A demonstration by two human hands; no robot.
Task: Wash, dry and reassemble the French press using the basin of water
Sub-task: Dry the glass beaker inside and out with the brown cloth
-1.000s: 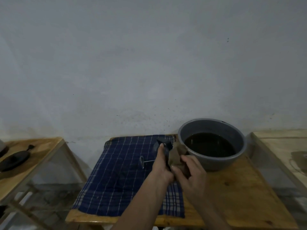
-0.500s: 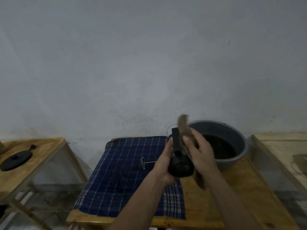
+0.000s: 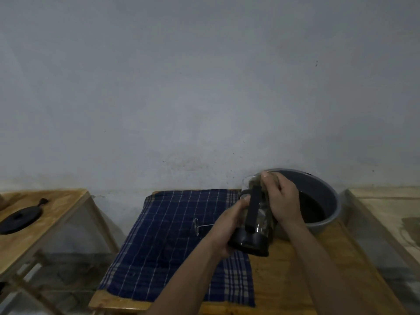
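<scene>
A wooden bench (image 3: 295, 276) stands against a plain grey wall (image 3: 204, 87). A dark blue checked cloth (image 3: 163, 242) covers its left part, and a thin metal plunger (image 3: 200, 226) lies on the cloth. A round grey basin (image 3: 327, 192) of dark water sits at the far right. The left hand (image 3: 227, 233) grips the glass jug (image 3: 254, 223) with its black handle and base, tilted, just beside the basin. The right hand (image 3: 281, 198) presses a brown rag (image 3: 256, 185) into the jug's mouth. A flat black lid (image 3: 20, 219) lies on another wooden bench (image 3: 45, 235) at left.
</scene>
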